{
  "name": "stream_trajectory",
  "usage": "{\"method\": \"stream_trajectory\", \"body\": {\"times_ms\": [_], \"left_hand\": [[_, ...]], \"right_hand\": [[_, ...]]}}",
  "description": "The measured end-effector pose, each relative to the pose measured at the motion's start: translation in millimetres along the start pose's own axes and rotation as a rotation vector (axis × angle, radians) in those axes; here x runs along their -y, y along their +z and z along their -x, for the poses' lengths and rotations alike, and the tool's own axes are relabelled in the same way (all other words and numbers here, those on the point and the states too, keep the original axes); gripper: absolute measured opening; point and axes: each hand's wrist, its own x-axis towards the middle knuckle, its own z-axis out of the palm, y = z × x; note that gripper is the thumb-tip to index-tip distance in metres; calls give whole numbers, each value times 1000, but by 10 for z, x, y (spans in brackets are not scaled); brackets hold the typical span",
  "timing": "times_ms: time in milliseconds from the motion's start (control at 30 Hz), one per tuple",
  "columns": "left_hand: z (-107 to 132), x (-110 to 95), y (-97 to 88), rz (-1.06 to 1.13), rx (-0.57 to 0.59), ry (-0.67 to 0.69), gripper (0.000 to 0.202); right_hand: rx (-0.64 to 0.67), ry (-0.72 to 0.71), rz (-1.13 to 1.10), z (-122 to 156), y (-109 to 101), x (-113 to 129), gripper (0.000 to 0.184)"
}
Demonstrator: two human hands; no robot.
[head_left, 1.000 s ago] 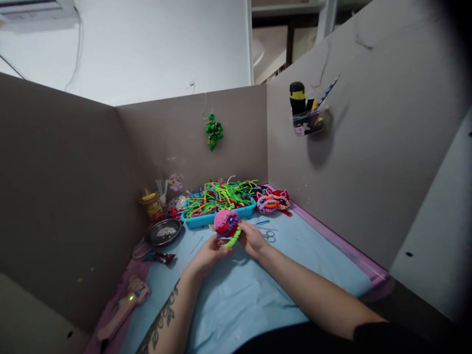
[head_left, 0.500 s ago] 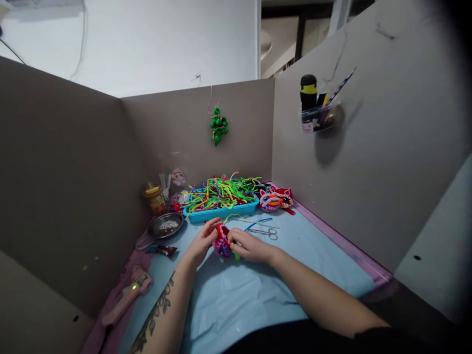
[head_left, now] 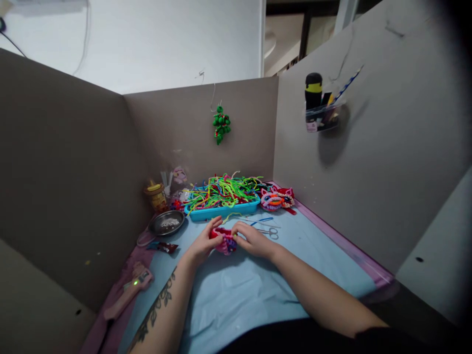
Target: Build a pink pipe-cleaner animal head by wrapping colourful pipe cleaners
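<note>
Both my hands hold a small pink, red and purple pipe-cleaner craft piece [head_left: 225, 242] just above the light blue cloth [head_left: 250, 290]. My left hand [head_left: 204, 243] grips its left side with curled fingers. My right hand [head_left: 250, 239] pinches its right side. Behind them stands a blue tray [head_left: 221, 211] piled with green, yellow and red pipe cleaners. Scissors [head_left: 268, 231] lie just right of my right hand.
A metal dish [head_left: 166, 223] and a yellow-lidded jar [head_left: 157, 194] sit at the back left. A pink glue gun [head_left: 127, 292] lies at the left edge. Finished pink masks [head_left: 276, 199] rest by the right wall. Grey partition walls close three sides; a green ornament [head_left: 221, 125] hangs on the back one.
The craft piece came down from in front of the tray to just above the cloth, and was turned over; both hands lowered with it.
</note>
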Motion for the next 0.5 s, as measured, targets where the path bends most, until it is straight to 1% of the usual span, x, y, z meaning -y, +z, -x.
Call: {"method": "stream_trajectory", "body": {"times_ms": [133,267,333,500], "left_hand": [[-32,63,-10,83,-91,-30,69],[-35,125,-9,157,-38,-88,66],[-31,127,6,167,-27,-80,67],[-42,82,49,147,-104,-11,65]], "right_hand": [[-74,20,2,-3,20,0,7],[-124,18,-6,-13,58,13,8],[-168,18,-6,-15,76,12,9],[-304,38,-21,-6,94,7,12]]}}
